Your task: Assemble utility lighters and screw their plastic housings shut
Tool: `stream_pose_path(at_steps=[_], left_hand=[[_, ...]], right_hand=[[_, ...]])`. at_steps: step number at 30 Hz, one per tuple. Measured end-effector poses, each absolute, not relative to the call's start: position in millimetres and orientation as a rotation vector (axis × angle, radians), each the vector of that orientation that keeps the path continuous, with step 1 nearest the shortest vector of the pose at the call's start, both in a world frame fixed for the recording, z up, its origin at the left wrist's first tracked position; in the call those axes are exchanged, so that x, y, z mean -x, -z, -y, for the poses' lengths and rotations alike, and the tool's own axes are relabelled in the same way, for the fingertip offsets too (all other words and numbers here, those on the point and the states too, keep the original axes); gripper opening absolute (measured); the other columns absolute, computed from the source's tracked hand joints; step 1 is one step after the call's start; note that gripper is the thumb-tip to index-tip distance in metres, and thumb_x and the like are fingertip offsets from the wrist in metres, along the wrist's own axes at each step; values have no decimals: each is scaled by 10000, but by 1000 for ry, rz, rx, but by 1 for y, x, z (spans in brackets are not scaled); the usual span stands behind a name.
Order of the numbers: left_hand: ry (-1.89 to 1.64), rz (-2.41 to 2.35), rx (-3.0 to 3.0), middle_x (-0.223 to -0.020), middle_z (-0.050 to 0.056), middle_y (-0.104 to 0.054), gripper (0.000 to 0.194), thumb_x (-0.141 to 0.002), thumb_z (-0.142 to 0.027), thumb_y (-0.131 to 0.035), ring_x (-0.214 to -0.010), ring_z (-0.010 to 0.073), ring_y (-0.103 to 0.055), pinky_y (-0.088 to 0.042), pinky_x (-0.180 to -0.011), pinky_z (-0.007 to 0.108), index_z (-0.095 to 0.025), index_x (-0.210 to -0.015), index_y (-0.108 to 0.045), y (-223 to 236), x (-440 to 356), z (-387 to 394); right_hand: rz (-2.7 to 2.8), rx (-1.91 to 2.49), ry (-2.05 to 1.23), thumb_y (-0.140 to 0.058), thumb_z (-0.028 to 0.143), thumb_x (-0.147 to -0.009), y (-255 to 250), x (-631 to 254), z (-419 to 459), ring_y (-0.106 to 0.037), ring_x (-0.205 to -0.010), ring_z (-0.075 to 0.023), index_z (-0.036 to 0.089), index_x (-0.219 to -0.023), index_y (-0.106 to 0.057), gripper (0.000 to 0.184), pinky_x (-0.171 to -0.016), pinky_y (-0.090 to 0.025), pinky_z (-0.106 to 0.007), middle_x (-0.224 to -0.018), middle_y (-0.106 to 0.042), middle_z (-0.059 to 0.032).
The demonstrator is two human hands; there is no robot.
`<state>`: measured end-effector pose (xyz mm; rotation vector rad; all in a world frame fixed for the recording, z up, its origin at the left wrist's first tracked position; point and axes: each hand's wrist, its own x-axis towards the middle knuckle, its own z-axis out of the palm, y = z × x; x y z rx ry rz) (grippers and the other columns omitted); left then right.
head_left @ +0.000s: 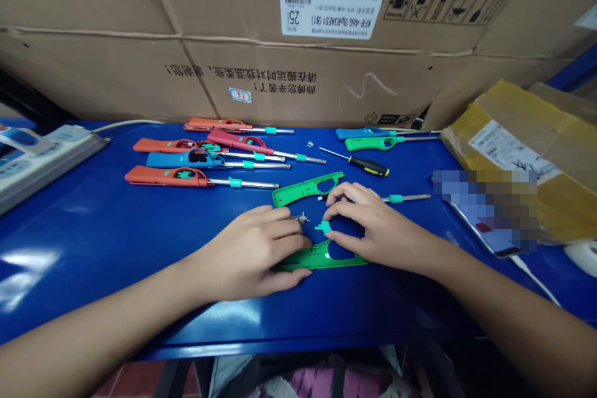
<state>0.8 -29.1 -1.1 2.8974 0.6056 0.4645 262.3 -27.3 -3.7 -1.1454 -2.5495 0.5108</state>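
Note:
My left hand (259, 252) is closed around the handle end of a green lighter casing half (321, 256) lying on the blue table. A small metallic part (301, 219) shows by its index finger; whether the fingers grip it too is unclear. Between thumb and fingertips, my right hand (368, 217) pinches a teal plastic trigger (323, 226) just above that casing. The matching green casing half (303, 190) lies behind, inner side up. Partly covered by my right hand, a metal lighter tube (413, 197) with a teal collar rests on the table.
Several orange, red and blue lighters (163, 176) lie at the back left. Tiny screws (310, 143) and a black-yellow screwdriver (368, 165) lie behind the casing. Blue and green lighters (370, 143), a phone (480, 217) and taped carton (517, 155) are right; a power strip (51, 152) is left.

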Motion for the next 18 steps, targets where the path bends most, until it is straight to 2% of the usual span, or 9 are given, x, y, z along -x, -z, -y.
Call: stream_pose_path(at_steps=[8,18], left_hand=[[-455,-637,-2877,-896,55,-711,276,-982,-415,-603,-814,211,-590,-434,-711,351,-168,-1034,-713,3,-1,29],[-455,-653,-2858,-864,37,-703,256,-958,-405,-636,-806,217,-591,-448,-706,356,-172,-1020,-725,3,0,28]], right_hand=[[2458,1171,-627,-643,225,-942,3,-264,29,-542,-1177,-240,219,-1063,-624,123,-1010,-457,-426,-1193,-564,-84],[2386,1226,-738,-646,249,-935,3,-263,28,-585,-1056,-204,204,-1019,-617,100,-933,-476,-368,-1095,-615,-56]])
